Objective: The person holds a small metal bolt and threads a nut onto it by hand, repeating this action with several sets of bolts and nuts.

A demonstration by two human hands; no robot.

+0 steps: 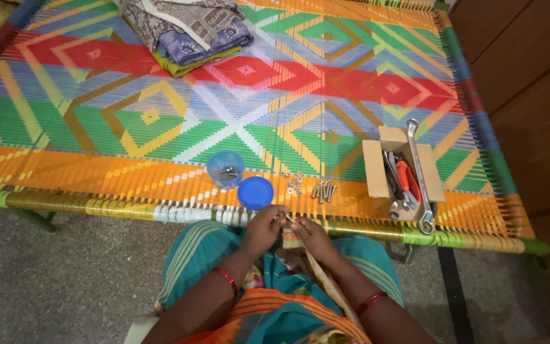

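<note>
Pinching something small and metallic between them, the left hand [263, 227] and the right hand [310, 234] meet at the near edge of the cot [160, 134], fingers curled closed around what looks like a bolt [288, 218]; only a glint shows between the fingertips, so whether a nut is on it cannot be told. Such a piece would be light, hard and stiff, smooth enough to slip, so a fingertip pinch on the shank or head suits it better than a palm grip.

Just beyond the hands, on the orange band of the woven surface, lie a scatter of nuts [295, 184] and, just beside them, a small row of bolts [323, 189]. To the left sits a round blue lid [255, 192], and touching or nearly touching it a clear blue cup [225, 168] with a few metal bits inside.

Further right stands an open cardboard box [375, 175] holding tools, among them red-handled pliers [408, 181]; a long spanner [419, 175] lies across it, its ring end hanging over the near side of the box.

At the far side of the cot rests a pile of folded cloth [189, 28]. A wooden cupboard [529, 83] stands to the right.
</note>
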